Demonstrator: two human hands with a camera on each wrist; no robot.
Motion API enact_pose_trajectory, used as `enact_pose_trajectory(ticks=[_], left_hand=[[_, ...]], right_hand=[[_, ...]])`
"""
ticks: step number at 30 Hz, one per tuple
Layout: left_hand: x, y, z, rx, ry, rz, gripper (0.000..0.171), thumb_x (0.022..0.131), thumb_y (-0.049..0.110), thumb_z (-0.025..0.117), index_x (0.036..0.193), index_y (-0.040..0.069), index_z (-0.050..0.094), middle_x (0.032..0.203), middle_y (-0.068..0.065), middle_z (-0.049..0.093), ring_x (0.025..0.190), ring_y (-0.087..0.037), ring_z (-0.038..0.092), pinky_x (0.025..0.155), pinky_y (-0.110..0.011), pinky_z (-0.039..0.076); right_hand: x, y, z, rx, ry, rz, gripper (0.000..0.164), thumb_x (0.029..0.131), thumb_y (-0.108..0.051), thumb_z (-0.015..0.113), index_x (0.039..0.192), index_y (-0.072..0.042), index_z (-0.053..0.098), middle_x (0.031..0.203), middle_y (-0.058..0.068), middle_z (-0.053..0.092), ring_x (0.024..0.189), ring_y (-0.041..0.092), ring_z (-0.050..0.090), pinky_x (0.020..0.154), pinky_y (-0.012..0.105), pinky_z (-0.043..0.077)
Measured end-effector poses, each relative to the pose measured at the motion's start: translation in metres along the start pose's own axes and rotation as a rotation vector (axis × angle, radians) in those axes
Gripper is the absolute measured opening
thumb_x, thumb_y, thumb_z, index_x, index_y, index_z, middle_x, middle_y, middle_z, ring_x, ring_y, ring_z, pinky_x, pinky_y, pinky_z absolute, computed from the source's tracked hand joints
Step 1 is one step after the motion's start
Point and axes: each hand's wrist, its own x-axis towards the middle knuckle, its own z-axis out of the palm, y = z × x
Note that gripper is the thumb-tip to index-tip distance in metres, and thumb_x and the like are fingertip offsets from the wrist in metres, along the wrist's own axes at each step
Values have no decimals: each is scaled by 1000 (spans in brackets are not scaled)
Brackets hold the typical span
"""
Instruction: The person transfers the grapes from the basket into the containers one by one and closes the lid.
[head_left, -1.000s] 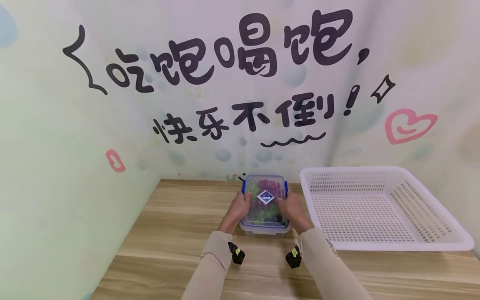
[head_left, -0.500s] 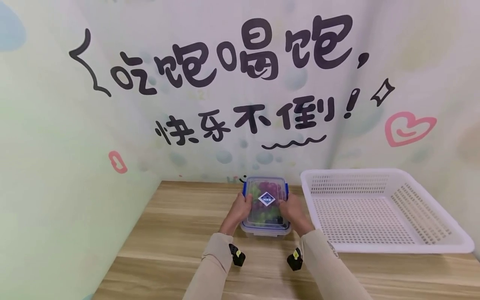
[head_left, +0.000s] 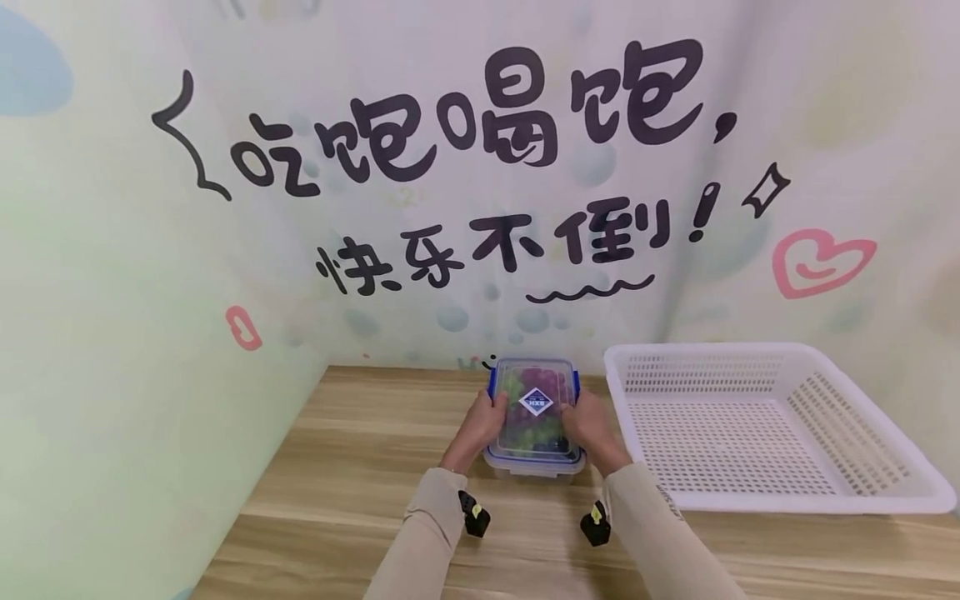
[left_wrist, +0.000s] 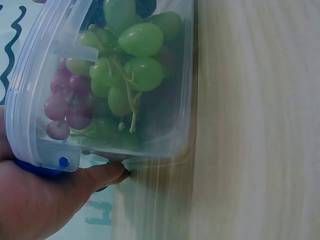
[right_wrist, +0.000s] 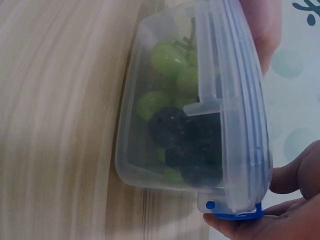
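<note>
A clear lidded food container (head_left: 531,437) with blue side clips stands on the wooden table. Its lid is on and carries a diamond-shaped blue and white label (head_left: 536,402). Green grapes (left_wrist: 141,39) and purple-red grapes (left_wrist: 57,106) show through the wall in the left wrist view; dark grapes (right_wrist: 169,127) show in the right wrist view. My left hand (head_left: 481,422) grips the container's left side, thumb on the lid. On the opposite side my right hand (head_left: 592,427) holds it, with fingers by the blue clip (right_wrist: 240,216). Some fingers are hidden beyond the sides.
A white perforated plastic basket (head_left: 787,503) stands right of the container, with nothing in it. Behind the wood-grain table (head_left: 360,467) hangs a pale wall covering (head_left: 420,333) with black writing. Another pale wall rises along the table's left edge.
The head view has shifted a little, so the whole scene sits slightly lower and farther right. Both hands keep the same hold on the container.
</note>
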Motion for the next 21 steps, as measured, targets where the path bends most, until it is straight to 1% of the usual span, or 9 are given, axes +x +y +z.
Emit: enact_pose_trajectory(ticks=[2, 6, 11, 14, 17, 21], left_hand=[[0, -1, -2, -11, -8, -24, 54, 108, 34, 36, 147, -4, 32, 130, -25, 54, 110, -28, 57, 96, -51, 48], [-1, -3, -7, -36, -36, -42, 57, 108, 37, 33, 151, 0, 27, 139, -23, 49, 119, -30, 53, 104, -54, 43], [-2, -2, -12, -30, -52, -11, 60, 108, 36, 33, 155, 1, 21, 147, -25, 43, 128, -33, 50, 107, -55, 41], [-4, -1, -16, -1, -65, 18, 60, 108, 36, 34, 156, 2, 21, 149, -25, 43, 129, -35, 50, 107, -54, 41], [-8, -1, -21, 54, -73, 52, 59, 108, 37, 33, 156, 3, 24, 148, -24, 45, 129, -36, 51, 108, -54, 41], [-14, 1, -31, 150, -59, 104, 59, 108, 38, 32, 156, 5, 25, 151, -23, 42, 136, -38, 45, 111, -55, 37]], right_hand=[[0, -1, 1, -46, 16, -23, 39, 98, -7, 48, 130, 15, 48, 118, 33, 60, 101, 37, 61, 88, 52, 52], [-2, -4, 1, -112, 37, -65, 36, 98, -7, 49, 125, 17, 48, 113, 33, 61, 96, 37, 61, 84, 52, 53], [-3, -7, -3, -139, 24, -114, 39, 96, -5, 50, 127, 17, 46, 114, 34, 60, 98, 40, 61, 87, 54, 52], [-3, -8, -7, -179, 15, -128, 40, 93, -5, 50, 125, 18, 47, 113, 34, 61, 97, 40, 62, 87, 54, 52], [-4, -8, -9, -213, 12, -154, 37, 90, -4, 51, 120, 18, 49, 108, 33, 62, 93, 40, 63, 84, 53, 53], [-3, -9, -11, -230, 5, -203, 33, 89, -2, 51, 115, 18, 52, 100, 31, 63, 87, 38, 63, 80, 51, 55]])
